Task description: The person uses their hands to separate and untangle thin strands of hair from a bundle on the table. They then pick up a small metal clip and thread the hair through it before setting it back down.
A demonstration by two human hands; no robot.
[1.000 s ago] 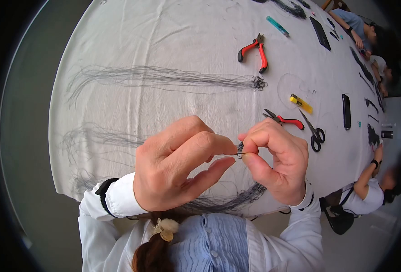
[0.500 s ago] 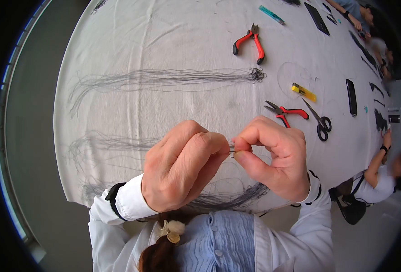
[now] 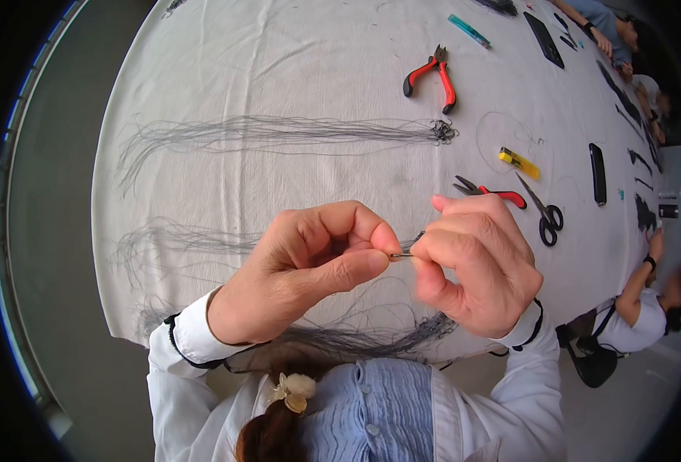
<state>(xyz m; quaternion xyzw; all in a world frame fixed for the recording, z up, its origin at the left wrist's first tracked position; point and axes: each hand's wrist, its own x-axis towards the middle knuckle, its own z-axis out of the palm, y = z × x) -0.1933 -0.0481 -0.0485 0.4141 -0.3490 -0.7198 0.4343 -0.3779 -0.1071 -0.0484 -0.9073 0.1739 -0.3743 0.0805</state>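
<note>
A small, thin metallic piece (image 3: 401,255) spans the gap between my two hands, above the near part of the white-covered table. My left hand (image 3: 306,269) pinches its left end between thumb and index finger. The other end is in the closed fingers of my right hand (image 3: 480,266), partly hidden by them. Behind my hands runs a bundle of fine dark strands (image 3: 194,240), its right end mostly covered. A thicker dark bundle (image 3: 348,340) lies curved below my wrists. Farther off, another strand bundle (image 3: 279,132) ends in a curly dark cluster (image 3: 443,132).
Red-handled pliers (image 3: 435,77) lie farther back; a second pair of pliers (image 3: 494,194) is just beyond my right hand. Scissors (image 3: 544,215), a yellow lighter-like object (image 3: 520,162), a teal one (image 3: 470,31) and a black phone (image 3: 598,174) are nearby. Other people sit along the right edge.
My left hand has turned, so its thumb and index pinch now shows. My right hand has rolled over with its knuckles upward. More of the metallic piece is visible.
</note>
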